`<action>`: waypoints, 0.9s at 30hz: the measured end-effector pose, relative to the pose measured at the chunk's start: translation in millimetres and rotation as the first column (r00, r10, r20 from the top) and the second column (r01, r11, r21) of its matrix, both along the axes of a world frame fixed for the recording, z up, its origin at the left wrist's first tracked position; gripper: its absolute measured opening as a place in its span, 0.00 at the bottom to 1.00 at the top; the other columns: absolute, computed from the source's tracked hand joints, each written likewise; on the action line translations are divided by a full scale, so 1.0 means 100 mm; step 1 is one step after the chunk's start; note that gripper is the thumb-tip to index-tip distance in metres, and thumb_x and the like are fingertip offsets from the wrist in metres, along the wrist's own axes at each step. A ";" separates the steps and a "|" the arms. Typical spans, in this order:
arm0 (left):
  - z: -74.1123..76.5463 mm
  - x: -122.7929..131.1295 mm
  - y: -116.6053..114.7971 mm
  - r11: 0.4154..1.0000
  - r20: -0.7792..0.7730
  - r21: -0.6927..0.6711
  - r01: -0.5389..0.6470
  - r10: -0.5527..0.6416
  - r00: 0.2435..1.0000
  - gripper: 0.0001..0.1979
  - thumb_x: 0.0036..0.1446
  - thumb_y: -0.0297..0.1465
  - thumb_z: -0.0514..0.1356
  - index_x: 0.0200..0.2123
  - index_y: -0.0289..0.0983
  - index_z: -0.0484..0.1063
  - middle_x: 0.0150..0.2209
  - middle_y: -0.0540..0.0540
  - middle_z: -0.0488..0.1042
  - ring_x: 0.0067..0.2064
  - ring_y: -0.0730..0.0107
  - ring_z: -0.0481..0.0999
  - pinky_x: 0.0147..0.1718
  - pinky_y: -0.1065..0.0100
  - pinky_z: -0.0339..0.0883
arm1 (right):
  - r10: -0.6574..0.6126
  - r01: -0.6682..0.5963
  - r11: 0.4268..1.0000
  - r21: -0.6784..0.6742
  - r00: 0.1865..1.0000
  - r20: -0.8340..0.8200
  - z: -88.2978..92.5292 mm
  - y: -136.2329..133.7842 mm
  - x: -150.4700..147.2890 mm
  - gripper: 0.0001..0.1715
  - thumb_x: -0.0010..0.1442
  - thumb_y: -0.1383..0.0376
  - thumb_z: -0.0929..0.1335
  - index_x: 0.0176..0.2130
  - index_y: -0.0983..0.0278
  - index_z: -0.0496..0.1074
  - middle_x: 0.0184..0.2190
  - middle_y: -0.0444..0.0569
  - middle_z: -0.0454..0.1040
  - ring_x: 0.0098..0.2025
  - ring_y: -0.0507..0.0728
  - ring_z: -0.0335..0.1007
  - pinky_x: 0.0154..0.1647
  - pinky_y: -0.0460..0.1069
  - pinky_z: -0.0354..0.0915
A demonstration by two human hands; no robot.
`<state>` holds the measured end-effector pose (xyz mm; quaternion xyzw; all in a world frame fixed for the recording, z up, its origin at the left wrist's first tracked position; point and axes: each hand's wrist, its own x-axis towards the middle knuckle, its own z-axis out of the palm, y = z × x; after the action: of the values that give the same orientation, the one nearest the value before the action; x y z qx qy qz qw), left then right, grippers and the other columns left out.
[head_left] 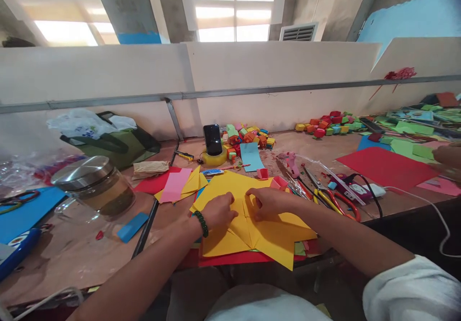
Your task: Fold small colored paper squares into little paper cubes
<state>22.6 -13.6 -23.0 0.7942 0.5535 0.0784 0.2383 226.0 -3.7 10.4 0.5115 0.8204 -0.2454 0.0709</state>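
Note:
A large sheet of yellow paper [230, 239] with creases and raised flaps lies on the table in front of me, over other coloured sheets. My left hand [218, 211], with a dark green bead bracelet at the wrist, rests on its left part, fingers bent round the paper near the middle. From the other side my right hand [268, 202] has its fingers curled at a folded flap by the centre. The fingertips of both hands are partly hidden. Red paper [230, 259] sticks out under the near edge.
Right of the paper lie scissors [324, 191] and a pink glue gun [292, 165]. A phone [212, 140] stands in a tape roll [214, 157] before several small paper cubes [248, 138]. On the left is a glass jar [104, 186]. Another person's hand [446, 157] shows at far right.

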 end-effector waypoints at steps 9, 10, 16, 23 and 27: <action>-0.07 -0.10 0.13 0.994 0.189 0.102 -0.032 0.013 0.982 0.12 0.48 0.32 0.62 0.38 0.36 0.72 0.35 0.44 0.73 0.35 0.63 0.72 0.32 0.66 0.63 | -0.003 0.003 1.000 -0.017 0.999 -0.049 0.07 0.17 -0.16 0.35 0.48 0.60 0.72 0.55 0.64 0.66 0.38 0.51 0.76 0.37 0.58 0.72 0.28 0.46 0.58; -0.07 -0.11 0.14 0.993 0.224 0.114 -0.034 0.008 0.975 0.11 0.50 0.32 0.61 0.38 0.36 0.72 0.34 0.44 0.73 0.34 0.64 0.72 0.32 0.66 0.64 | 0.019 -0.019 1.000 0.001 0.999 -0.042 0.05 0.20 -0.19 0.34 0.48 0.61 0.72 0.54 0.63 0.67 0.38 0.51 0.76 0.36 0.58 0.71 0.28 0.46 0.57; -0.11 -0.20 0.20 0.985 0.415 0.168 -0.028 -0.045 0.909 0.10 0.52 0.29 0.58 0.39 0.36 0.71 0.34 0.46 0.74 0.33 0.70 0.72 0.31 0.70 0.67 | 0.157 -0.146 0.986 0.076 0.976 -0.151 -0.10 0.33 -0.22 0.26 0.41 0.59 0.75 0.40 0.64 0.71 0.37 0.49 0.72 0.34 0.55 0.66 0.27 0.46 0.56; -0.15 -0.23 0.29 0.978 0.539 0.187 -0.094 -0.022 0.842 0.13 0.51 0.31 0.59 0.42 0.37 0.71 0.37 0.45 0.75 0.35 0.69 0.73 0.32 0.69 0.68 | 0.207 -0.217 0.976 0.003 0.927 -0.312 -0.15 0.37 -0.21 0.26 0.45 0.67 0.73 0.47 0.62 0.73 0.30 0.41 0.66 0.30 0.50 0.62 0.28 0.43 0.58; -0.12 -0.21 0.27 0.978 0.516 0.194 -0.082 -0.031 0.856 0.11 0.52 0.31 0.58 0.40 0.37 0.72 0.36 0.45 0.75 0.35 0.69 0.73 0.32 0.68 0.69 | 0.255 -0.225 0.967 0.123 0.891 -0.375 -0.20 0.33 -0.21 0.12 0.52 0.69 0.69 0.39 0.63 0.77 0.36 0.47 0.68 0.34 0.51 0.66 0.33 0.44 0.62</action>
<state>1.2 13.3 -35.4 0.7571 0.4685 0.3492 0.2922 205.4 29.4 -9.3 0.3500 0.8838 -0.2994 -0.0825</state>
